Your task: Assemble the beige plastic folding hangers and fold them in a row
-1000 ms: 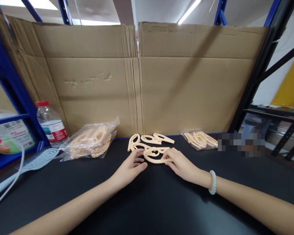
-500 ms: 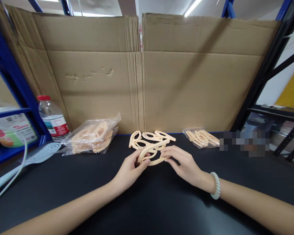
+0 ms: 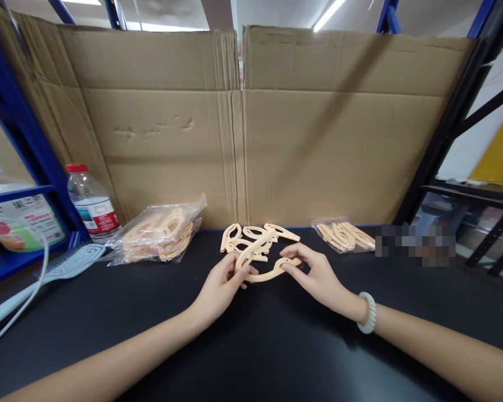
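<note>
Both of my hands are on a pale beige piece of curved bars that looks like a folding hanger (image 3: 265,276), held over the black tabletop. My left hand (image 3: 222,282) pinches it at the bend, where one bar slants up and away and another runs to the right. At the far end of the right-hand bar, my right hand (image 3: 316,273) grips a small looped part between thumb and fingers. Just behind lie several similar beige pieces (image 3: 255,230), loosely spread and partly hidden by the raised bar.
Left of the pieces are clear bags (image 3: 155,231) of beige parts, and to the right is a smaller bag (image 3: 344,235). A red-capped bottle (image 3: 93,204) and a light-blue hairbrush (image 3: 73,262) with a white cable are at the left. Tall cardboard (image 3: 171,145) walls the back.
My right hand has moved slightly right, drawing the looped part out from the held piece, so the bars now stand wider apart. My left hand keeps its grip nearly in place.
</note>
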A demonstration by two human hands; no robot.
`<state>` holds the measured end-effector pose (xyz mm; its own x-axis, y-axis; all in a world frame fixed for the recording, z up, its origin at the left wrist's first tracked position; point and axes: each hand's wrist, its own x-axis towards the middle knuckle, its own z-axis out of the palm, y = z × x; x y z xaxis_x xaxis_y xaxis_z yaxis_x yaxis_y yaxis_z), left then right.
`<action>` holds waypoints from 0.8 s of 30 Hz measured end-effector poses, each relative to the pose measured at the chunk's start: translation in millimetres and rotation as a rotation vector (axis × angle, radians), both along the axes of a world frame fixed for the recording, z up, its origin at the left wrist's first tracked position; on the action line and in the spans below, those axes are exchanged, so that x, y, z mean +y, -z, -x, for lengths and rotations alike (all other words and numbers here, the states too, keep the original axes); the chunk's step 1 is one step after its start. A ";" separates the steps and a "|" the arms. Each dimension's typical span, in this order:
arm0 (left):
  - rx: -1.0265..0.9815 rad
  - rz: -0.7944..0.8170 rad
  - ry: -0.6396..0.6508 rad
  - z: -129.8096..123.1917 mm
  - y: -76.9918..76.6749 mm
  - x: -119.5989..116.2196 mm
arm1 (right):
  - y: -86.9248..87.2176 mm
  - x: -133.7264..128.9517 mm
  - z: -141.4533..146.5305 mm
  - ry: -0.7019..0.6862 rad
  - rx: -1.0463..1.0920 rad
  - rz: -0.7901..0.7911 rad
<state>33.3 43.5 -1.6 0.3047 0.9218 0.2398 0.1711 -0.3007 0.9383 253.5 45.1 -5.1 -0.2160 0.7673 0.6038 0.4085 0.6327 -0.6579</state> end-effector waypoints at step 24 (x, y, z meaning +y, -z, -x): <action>0.052 -0.042 0.053 0.8 -1.1 -1.6 | 13.6 21.6 -7.8 -0.185 0.630 0.490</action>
